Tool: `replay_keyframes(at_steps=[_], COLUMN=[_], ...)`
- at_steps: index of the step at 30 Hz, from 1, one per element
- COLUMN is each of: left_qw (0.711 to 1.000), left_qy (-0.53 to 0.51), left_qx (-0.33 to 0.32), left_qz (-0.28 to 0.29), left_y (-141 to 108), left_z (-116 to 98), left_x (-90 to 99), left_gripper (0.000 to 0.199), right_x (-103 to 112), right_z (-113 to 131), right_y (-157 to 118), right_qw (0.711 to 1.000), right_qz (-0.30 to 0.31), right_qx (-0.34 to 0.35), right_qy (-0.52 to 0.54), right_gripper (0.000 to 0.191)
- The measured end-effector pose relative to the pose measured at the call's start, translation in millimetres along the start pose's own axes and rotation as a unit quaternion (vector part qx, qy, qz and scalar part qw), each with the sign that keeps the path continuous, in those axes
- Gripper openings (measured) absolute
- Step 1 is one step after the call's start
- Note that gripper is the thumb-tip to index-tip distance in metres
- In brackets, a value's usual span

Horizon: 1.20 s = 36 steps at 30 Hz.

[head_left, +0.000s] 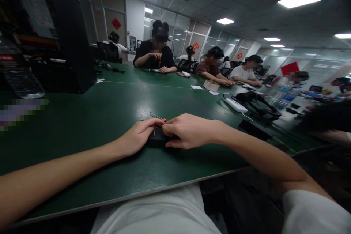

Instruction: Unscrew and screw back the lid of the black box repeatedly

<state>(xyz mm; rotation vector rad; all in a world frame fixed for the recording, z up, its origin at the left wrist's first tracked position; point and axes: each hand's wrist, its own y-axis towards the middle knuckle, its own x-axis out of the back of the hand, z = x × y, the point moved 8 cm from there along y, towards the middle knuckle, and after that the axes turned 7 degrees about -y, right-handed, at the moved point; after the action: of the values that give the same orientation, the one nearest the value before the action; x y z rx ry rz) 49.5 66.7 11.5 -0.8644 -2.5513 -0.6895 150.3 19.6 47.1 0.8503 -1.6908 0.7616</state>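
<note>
A small dark block-like object lies on the table between my hands. At its left side, my left hand curves around it, with the fingers reaching along its far edge. From the right, my right hand bends over the object, thumb and fingers curled together, and whatever they pinch is hidden. A thin light strip or pin shows on the object near the right fingertips. Just beyond the hands is a screwdriver, its metal shaft pointing up and left. Its orange-and-black handle is partly covered by my right hand, and I cannot tell if it is held.
The green table has its near edge at my lap. A black computer case and plastic bottle stand left. Right are a white power strip, black gear and a cardboard box. Several people sit opposite.
</note>
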Motion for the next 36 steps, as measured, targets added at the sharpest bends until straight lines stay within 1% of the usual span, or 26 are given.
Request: replay_keyframes(at_steps=[2,6,8,13,16,19,22,25,27,31,33,36], left_qw=[1.000,0.999,0.999,0.999,0.999,0.999,0.999,0.998,0.998,0.997,0.996,0.995], left_qy=[0.009,0.021,0.024,0.032,0.026,0.012,0.001,0.020,0.040,0.057,0.069,0.086], left_qx=[-0.004,-0.009,-0.009,-0.009,0.004,0.015,0.005,0.000,0.001,0.006,0.013,0.009], left_qz=[0.009,0.034,0.038,0.032,0.032,0.032,0.038,0.051,0.057,0.055,0.056,0.055], left_y=[-1,-2,-2,-1,-1,-2,-2,-3,-4,-4,-5,-5], left_z=[-2,-5,-5,-2,-1,-2,-5,-7,-7,-8,-8,-10], left_x=[-1.5,-3.6,-3.1,-1.1,-1.0,-1.1,-2.6,-5.9,-7.5,-7.6,-7.5,-7.7], left_gripper=[0.036,0.037,0.037,0.035,0.035,0.035,0.036,0.035,0.037,0.038,0.039,0.040], right_x=[-3,-9,-13,-26,-29,-33,-35,-35,-36,-41,-46,-56], right_z=[-1,-9,-12,-17,-19,-23,-28,-32,-39,-61,-66,-68], right_y=[-5,-14,-15,-12,-12,-15,-18,-20,-19,-18,-16,-12], right_qw=[1.000,0.998,0.996,0.991,0.986,0.981,0.978,0.973,0.971,0.968,0.969,0.970], right_qz=[-0.013,-0.056,-0.076,-0.119,-0.146,-0.162,-0.172,-0.185,-0.189,-0.186,-0.168,-0.128], right_qx=[-0.006,-0.019,-0.009,0.030,0.049,0.052,0.047,0.050,0.029,-0.066,-0.086,-0.099], right_qy=[0.011,0.034,0.047,0.056,0.069,0.092,0.112,0.129,0.143,0.158,0.162,0.179], right_gripper=[0.027,0.041,0.045,0.046,0.052,0.058,0.058,0.053,0.047,0.036,0.037,0.040])
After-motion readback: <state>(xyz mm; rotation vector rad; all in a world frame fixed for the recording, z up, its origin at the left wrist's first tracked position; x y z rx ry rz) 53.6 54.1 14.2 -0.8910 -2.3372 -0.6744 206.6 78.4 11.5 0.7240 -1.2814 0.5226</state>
